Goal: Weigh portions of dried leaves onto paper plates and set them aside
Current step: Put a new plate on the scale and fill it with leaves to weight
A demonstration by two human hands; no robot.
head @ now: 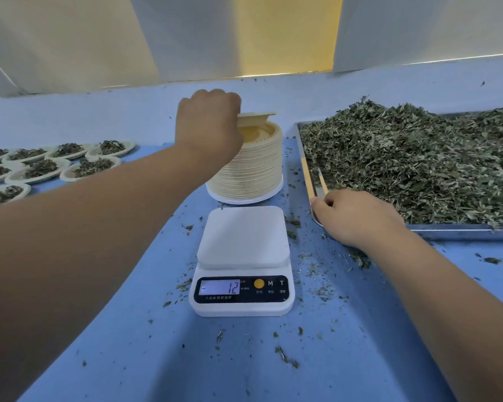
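Observation:
My left hand (208, 123) pinches the top paper plate (259, 117) and tilts it up off a tall stack of paper plates (256, 169) behind the scale. The white digital scale (243, 261) has a bare platform and its display reads minus 12. My right hand (352, 216) rests at the near left corner of the metal tray (462, 229), fingers curled; whether it holds the thin stick-like tool (321, 181) lying there I cannot tell. A big heap of dried green leaves (418, 158) fills the tray.
Several filled paper plates (41, 166) lie in rows at the far left. Leaf crumbs are scattered over the blue table (128, 343) around the scale. A pale wall rises close behind the stack.

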